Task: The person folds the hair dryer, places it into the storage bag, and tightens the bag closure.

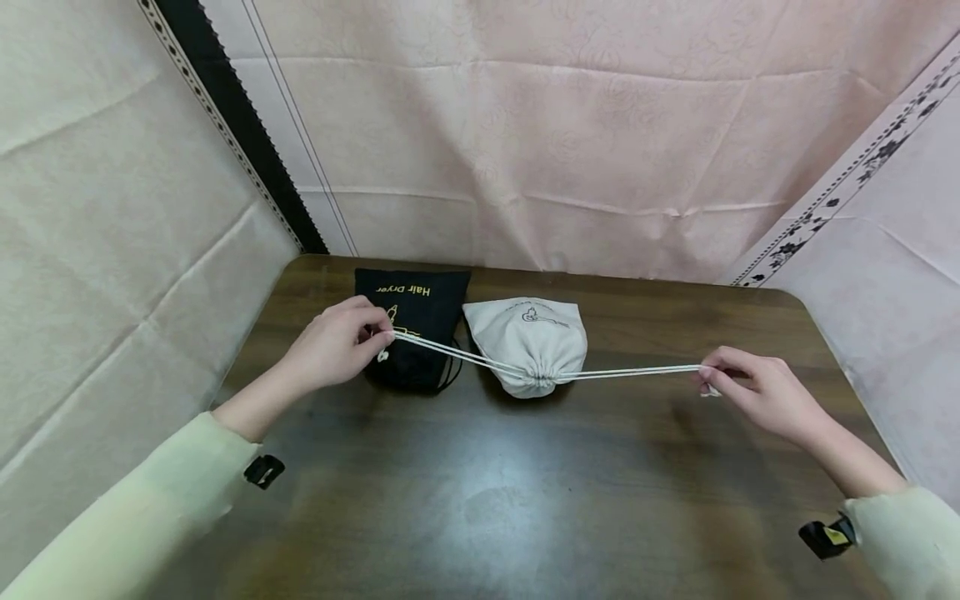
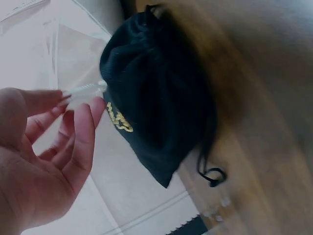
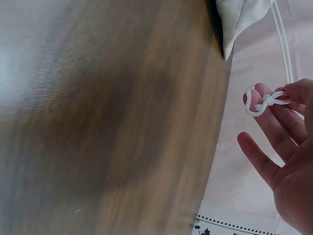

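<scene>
A white drawstring bag (image 1: 534,333) with a small printed drawing lies on the table, its mouth gathered into tight folds facing the front. White cords stretch out from both sides of that mouth. My left hand (image 1: 339,342) pinches the left cord (image 1: 450,350) between thumb and fingers, above the black bag. Far to the right, my right hand (image 1: 761,392) pinches the end of the right cord (image 1: 637,371); a knotted loop (image 3: 268,100) pokes out past the fingertips in the right wrist view. Both cords look taut.
A black drawstring bag (image 1: 420,300) with yellow "Hair Dryer" lettering lies left of the white bag, its black cord (image 2: 211,176) hanging loose. Both rest near the back edge of the brown wooden table (image 1: 487,500). Pale cloth (image 1: 562,150) hangs behind and at both sides.
</scene>
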The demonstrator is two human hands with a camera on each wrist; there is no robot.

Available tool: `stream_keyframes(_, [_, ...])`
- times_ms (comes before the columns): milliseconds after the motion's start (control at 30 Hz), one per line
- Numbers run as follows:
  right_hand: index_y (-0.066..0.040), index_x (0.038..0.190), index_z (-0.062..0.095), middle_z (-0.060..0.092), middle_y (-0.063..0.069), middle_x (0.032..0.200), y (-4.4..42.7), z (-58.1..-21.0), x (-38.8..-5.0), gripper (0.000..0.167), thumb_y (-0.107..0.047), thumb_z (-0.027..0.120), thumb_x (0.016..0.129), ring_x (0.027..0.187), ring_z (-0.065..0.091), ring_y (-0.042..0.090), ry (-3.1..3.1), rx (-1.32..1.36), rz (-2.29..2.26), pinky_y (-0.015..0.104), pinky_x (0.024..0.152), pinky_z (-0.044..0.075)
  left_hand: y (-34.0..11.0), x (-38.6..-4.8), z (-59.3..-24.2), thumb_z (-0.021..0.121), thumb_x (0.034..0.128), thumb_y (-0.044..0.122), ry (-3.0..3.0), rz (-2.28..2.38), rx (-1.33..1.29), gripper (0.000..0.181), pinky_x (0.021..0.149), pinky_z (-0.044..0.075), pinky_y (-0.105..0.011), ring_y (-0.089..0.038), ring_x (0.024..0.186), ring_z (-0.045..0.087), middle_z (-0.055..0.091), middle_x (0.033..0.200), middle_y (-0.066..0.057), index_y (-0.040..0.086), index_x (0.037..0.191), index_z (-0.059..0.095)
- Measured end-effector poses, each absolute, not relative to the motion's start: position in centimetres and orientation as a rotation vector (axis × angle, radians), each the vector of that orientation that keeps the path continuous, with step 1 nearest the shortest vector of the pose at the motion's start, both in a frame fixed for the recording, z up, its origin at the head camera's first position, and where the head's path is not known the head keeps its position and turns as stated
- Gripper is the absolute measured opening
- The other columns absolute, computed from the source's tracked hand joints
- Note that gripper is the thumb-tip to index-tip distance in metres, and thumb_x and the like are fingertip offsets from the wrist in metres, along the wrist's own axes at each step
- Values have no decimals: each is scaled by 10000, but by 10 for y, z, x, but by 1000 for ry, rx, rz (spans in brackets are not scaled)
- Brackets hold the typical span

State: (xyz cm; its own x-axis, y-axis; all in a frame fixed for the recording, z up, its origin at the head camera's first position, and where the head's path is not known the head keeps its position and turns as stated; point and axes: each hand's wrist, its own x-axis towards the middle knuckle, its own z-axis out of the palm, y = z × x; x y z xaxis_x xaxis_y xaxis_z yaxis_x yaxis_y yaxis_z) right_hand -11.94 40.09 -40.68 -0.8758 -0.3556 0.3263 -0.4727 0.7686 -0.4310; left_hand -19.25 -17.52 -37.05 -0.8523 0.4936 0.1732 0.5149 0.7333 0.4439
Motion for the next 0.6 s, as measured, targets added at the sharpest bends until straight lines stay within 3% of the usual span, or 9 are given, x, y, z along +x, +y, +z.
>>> stream_keyframes(267, [-210,949,738,729,-120,816,384,-403,-142,178,-39,738,999,787,681,9,-2765,637,776,123,696,471,-145,-200,-359,669,1042,172,-2846,-683,-579,123,585,494,-426,-267,767,614,654,1044,-101,118,991,768])
stream_keyframes(400, [-177,947,742,726,-110,819,379,-407,-148,158,-26,742,991,806,683,13,-2784,644,794,128,691,482,-136,-199,-356,674,1035,164,-2828,-673,-608,121,541,484,-402,-256,728,603,657,1046,-104,110,986,770])
stream_keyframes(600, [-166,959,751,742,-64,852,374,-414,-149,137,-33,749,991,783,666,28,-2798,647,861,160,662,492,-127,-187,-363,716,1017,153,-2833,-739,-683,82,590,509,-386,-209,749,609,659,957,-59,123,968,774])
